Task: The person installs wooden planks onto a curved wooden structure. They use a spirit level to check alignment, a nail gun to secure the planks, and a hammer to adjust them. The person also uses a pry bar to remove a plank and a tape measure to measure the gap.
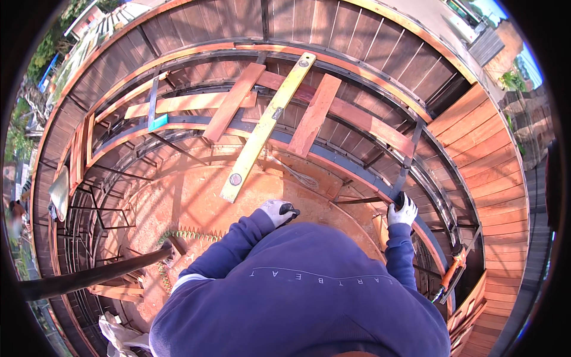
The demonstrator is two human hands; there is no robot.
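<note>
My right hand (403, 211), in a white glove with dark fingertips, is closed around the near end of a dark flat metal bar (407, 163) at the curved bench frame (369, 174). My left hand (277, 212), gloved the same way, has its fingers curled in front of my body; whatever they may hold is hidden. Beyond it, a long yellow spirit level (264, 134) lies slanting across the frame. Loose reddish boards rest on either side of the level: one on the left (234, 102), another on the right (315, 116).
A square with a teal handle (158, 123) rests on the frame at left. An orange tool (455, 265) hangs at right, beside fitted slats (491, 178). A dark post (98, 273) juts in from the left. A coiled green hose (190, 235) lies on the dusty floor (202, 196).
</note>
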